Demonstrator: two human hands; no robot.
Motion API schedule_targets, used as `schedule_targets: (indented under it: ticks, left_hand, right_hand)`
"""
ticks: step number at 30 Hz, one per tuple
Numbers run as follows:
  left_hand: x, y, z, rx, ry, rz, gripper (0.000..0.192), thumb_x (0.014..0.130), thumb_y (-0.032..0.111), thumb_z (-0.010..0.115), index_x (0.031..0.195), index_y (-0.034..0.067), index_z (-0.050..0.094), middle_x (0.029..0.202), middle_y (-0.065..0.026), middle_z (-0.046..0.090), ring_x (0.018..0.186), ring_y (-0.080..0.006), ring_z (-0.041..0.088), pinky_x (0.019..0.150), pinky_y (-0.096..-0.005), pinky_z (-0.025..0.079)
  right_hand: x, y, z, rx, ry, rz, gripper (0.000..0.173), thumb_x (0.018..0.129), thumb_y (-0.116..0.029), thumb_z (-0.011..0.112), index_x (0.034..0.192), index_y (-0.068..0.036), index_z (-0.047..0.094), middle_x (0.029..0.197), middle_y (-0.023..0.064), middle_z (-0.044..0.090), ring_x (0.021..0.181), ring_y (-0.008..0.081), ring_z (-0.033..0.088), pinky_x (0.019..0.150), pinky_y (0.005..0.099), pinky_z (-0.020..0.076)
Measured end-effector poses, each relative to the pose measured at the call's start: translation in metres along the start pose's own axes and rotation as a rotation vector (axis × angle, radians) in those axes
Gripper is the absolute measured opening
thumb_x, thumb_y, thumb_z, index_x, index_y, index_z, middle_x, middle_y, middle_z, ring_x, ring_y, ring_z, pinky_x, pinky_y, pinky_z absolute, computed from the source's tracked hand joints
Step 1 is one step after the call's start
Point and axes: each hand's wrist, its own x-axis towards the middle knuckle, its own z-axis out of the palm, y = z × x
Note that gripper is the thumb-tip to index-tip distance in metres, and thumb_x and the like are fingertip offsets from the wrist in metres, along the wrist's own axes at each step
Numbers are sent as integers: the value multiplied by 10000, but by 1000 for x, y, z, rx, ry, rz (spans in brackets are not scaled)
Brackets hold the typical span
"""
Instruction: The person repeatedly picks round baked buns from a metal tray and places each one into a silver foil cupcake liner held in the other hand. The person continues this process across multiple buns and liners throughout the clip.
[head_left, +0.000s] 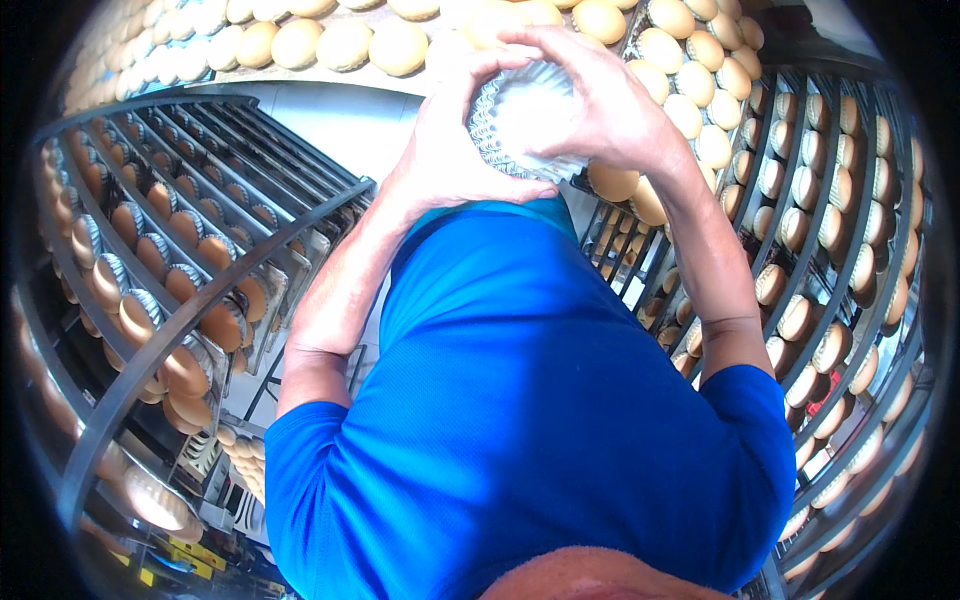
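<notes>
Both of my hands hold a nested stack of fluted metal baking moulds (496, 124) in front of my waist. My left hand (442, 150) wraps the stack's left side, its thumb along the near edge and its fingers at the far edge. My right hand (619, 109) grips from the right, with some fingers hidden behind or inside the moulds. Strong sunlight washes out the stack's middle, so whether its top mould is bare cannot be told. Just beyond the hands lie rows of golden round buns (397, 49).
To the left, a metal rack (225, 259) holds trays of buns in fluted moulds. Another loaded rack (795, 180) stands close on the right. A tray of pale buns (694, 82) sits at the far right. White floor tiles (330, 120) show beyond the left rack.
</notes>
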Motion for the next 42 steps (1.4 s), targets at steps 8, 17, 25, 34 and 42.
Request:
schedule_targets:
  ticks: [8, 17, 25, 34, 42]
  left_hand:
    - [12, -14, 16, 330, 204, 364, 1156, 545, 326, 1037, 1481, 62, 413, 1446, -192, 507, 1349, -313, 532, 1105, -448, 472]
    - [17, 4, 2, 228, -55, 62, 1198, 483, 400, 1041, 1482, 59, 475, 1437, -155, 544, 1351, -300, 533, 1153, -428, 422]
    - [22, 5, -11, 184, -154, 23, 1041, 539, 354, 997, 1435, 100, 532, 1406, -119, 598, 1315, -284, 571, 1132, -423, 451]
    - [26, 12, 2, 241, -171, 167, 981, 562, 285, 981, 1413, 98, 529, 1404, -135, 595, 1318, -306, 572, 1124, -421, 463]
    - [24, 6, 8, 267, -177, 180, 974, 573, 280, 976, 1414, 98, 519, 1417, -142, 580, 1318, -315, 568, 1127, -426, 461]
  right_hand:
    - [-44, -6, 7, 1051, 44, 681, 557, 932, -59, 658, 1438, 73, 467, 1198, 89, 663, 988, 121, 643, 822, 274, 565]
    - [-64, 14, 32, 977, 57, 667, 606, 910, -65, 633, 1461, 95, 439, 1258, 127, 651, 1112, 147, 616, 963, 298, 515]
    - [-59, 0, 19, 1034, 48, 733, 475, 902, -35, 607, 1361, 77, 555, 1117, 81, 672, 972, 128, 646, 883, 273, 540]
    - [-69, 11, 16, 844, 36, 784, 116, 871, -43, 666, 978, 1, 657, 752, -28, 589, 702, 32, 574, 622, 197, 483]
    - [-75, 20, 37, 499, 134, 649, 174, 822, -99, 715, 919, 2, 612, 713, -38, 523, 657, 44, 477, 582, 247, 435]
